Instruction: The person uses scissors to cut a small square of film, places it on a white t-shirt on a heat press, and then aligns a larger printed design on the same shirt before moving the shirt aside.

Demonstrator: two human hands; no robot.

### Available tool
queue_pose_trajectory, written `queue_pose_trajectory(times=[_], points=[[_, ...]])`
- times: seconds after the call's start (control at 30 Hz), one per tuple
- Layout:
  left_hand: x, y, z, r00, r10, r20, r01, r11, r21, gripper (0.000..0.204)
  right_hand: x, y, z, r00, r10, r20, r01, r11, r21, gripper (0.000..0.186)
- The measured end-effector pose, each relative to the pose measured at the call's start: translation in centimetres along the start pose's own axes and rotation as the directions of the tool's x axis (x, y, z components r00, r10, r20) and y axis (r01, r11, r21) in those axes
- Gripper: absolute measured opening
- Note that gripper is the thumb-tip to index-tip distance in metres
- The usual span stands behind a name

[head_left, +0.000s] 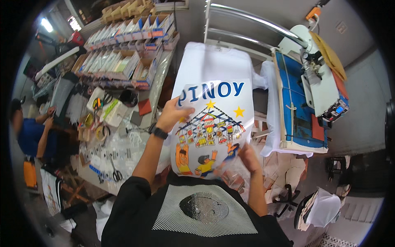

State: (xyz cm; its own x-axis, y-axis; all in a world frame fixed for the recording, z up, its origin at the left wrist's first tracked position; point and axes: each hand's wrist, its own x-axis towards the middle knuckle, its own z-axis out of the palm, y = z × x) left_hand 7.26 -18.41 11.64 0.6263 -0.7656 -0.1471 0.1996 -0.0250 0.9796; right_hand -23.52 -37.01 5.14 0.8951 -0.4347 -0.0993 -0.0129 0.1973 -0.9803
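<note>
1. Printed sheet (212,129) before me, with the long worktable (91,176) running near to far on its left; open cardboard boxes (123,64) stand in tiers at the table's far part.
2. Beyond the table, at the far left, a person in blue (37,136) has both hands close together (what they hold is too small for me to make out).
3. On the right lies a blue panel (290,99) in a pale frame, and just right of it a white machine (319,88) with a small lit display.
4. Straight ahead, white cloth (214,59) is spread out flat, its far end near a shiny metal rail (255,19).
5. My sheet is over the near part of that cloth, bowed along its lower edge; I can't tell whether the two touch. It is white, with blue lettering, yellow stars and drawn figures with raised arms.
6. My left hand (170,117) pinches the sheet's left edge, thumb lying on the printed face.
7. My right hand (249,159) is at the lower right edge (blurred, so I can't tell whether it is spread or pinching).
8. Smallest come the dark-handled scissors (117,175) on the near part of the table, a yellow tape roll (101,132) farther off, and the black watch (158,132) on my left wrist.
</note>
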Motion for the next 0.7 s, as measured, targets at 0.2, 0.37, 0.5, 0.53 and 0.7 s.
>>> queue_pose_trajectory(times=[0.2, 0.37, 0.5, 0.53, 0.7], points=[[-2.6, -9.8, -2.0, 0.969, -0.209, -0.13, 0.165, 0.944, -0.286, 0.055, -1.2, 3.2, 3.9, 0.861, 0.435, -0.265, -0.368, 0.891, 0.266, 0.036], [-11.4, -13.5, 0.3, 0.935, -0.345, -0.078, 0.308, 0.903, -0.3, 0.066, -0.6, 6.1, 3.5, 0.836, 0.499, -0.229, -0.343, 0.801, 0.491, 0.037], [-15.8, -14.0, 0.7, 0.912, -0.403, -0.079, 0.391, 0.911, -0.132, 0.064, -6.1, 8.8, 1.2, 0.848, 0.469, -0.247, -0.426, 0.88, 0.21, 0.035], [-16.5, -14.4, 0.8, 0.923, -0.372, -0.1, 0.358, 0.924, -0.134, 0.063, -6.5, 8.4, 1.0, 0.823, 0.516, -0.239, -0.497, 0.857, 0.139, 0.033], [-12.9, -12.6, 0.7, 0.953, -0.211, -0.22, 0.213, 0.977, -0.015, 0.059, -2.2, 5.3, 2.5, 0.908, 0.217, -0.359, -0.325, 0.904, -0.276, 0.025]])
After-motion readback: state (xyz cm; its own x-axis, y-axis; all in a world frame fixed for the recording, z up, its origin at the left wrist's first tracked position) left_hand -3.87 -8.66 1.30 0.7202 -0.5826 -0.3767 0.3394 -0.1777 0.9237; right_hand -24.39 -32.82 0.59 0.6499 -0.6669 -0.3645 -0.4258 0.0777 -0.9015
